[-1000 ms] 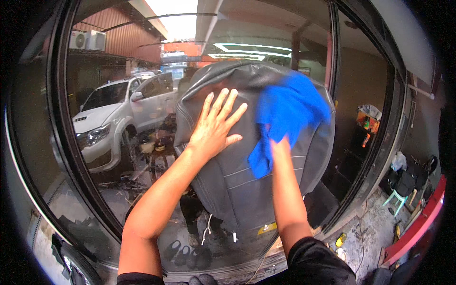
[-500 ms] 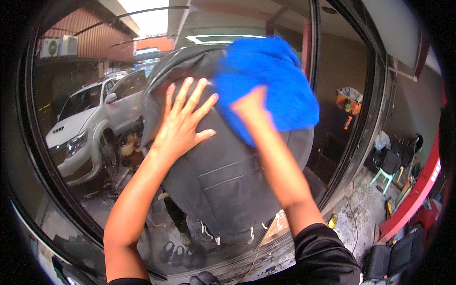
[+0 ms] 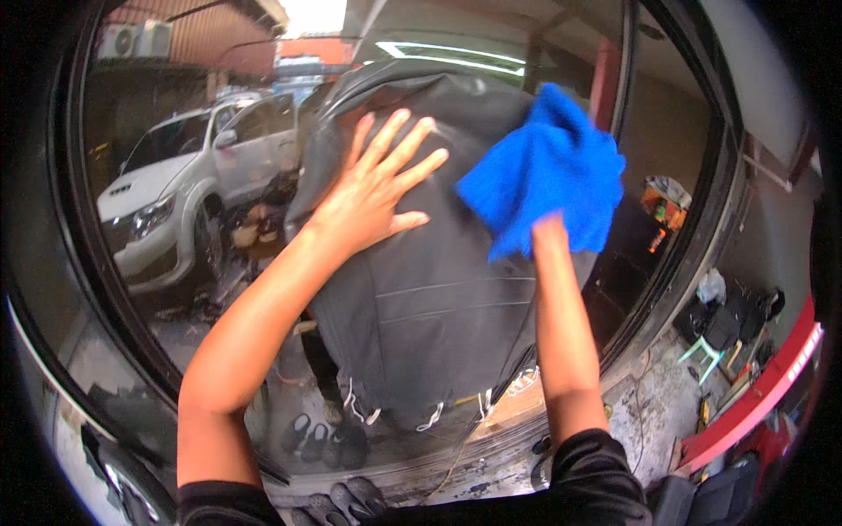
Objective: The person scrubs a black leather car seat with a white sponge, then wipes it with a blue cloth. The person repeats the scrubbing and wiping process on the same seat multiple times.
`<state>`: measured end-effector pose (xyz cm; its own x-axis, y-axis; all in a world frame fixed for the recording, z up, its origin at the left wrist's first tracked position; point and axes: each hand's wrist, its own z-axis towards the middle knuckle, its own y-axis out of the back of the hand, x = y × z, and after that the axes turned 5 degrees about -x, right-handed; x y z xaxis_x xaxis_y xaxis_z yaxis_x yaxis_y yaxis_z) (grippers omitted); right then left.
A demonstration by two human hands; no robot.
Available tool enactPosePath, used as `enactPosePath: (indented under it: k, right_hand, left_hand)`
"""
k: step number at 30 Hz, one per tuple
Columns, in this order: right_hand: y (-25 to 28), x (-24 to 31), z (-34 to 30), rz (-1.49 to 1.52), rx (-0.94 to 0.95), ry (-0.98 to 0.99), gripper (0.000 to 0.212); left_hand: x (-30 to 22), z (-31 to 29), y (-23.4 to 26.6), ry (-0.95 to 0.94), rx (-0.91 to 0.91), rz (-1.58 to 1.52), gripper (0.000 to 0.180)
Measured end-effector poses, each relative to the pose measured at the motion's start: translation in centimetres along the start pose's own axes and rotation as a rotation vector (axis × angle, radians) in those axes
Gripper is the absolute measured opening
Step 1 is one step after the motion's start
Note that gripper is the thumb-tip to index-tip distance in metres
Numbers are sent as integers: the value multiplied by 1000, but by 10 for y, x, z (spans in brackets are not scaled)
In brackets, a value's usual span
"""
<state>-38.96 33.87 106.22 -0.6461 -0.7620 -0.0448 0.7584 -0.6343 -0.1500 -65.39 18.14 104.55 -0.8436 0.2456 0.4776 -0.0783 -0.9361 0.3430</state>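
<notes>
A dark grey leather-like cover (image 3: 447,302), resembling a seat cover, hangs upright against a large glass pane. White strings dangle from its lower edge. My left hand (image 3: 373,188) lies flat on the cover's upper left part, fingers spread. At the cover's right side, my right hand (image 3: 549,224) grips a blue cloth (image 3: 561,167). The cloth hides nearly all of that hand's fingers and overlaps the cover's right edge; its upper corner points up.
The glass pane (image 3: 175,351) has a dark frame and shows a white car (image 3: 189,162). Dark clogs (image 3: 351,500) sit on the floor below. To the right are a small pale green stool (image 3: 704,352) with bags, and a red beam (image 3: 754,394).
The blue cloth has moved right across the cover with my right hand, and its shape has changed from spread out to pointed. My left hand keeps its place on the cover.
</notes>
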Motion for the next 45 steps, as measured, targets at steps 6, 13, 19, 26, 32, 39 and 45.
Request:
enactPosePath:
  k: [6,13,19,26,32,39,45]
  right_hand:
    - [-13,48,-45,48,140,145,53]
    - [-11,-1,-73,54,532,-333,45]
    - [13,59,-93,11,302,-185,39]
    - [24,200,-134,33,451,-20,33]
    - [47,235,-79,129,706,-60,39]
    - [36,223,-120,71,368,51,43]
    - [36,208,-62,27,413,328,45]
  left_hand:
    - [-10,62,35,-112,-301,118,25]
    - [53,138,82,166,162,-59,35]
    - [32,166,9,359,286,-261,57]
    - [22,213,9,269,494,-284,51]
    - [31,192,-17,333,103,-444,42]
    - [26,197,-16,356,30,-515,40]
    - [20,214,-12,235,322,-400,46]
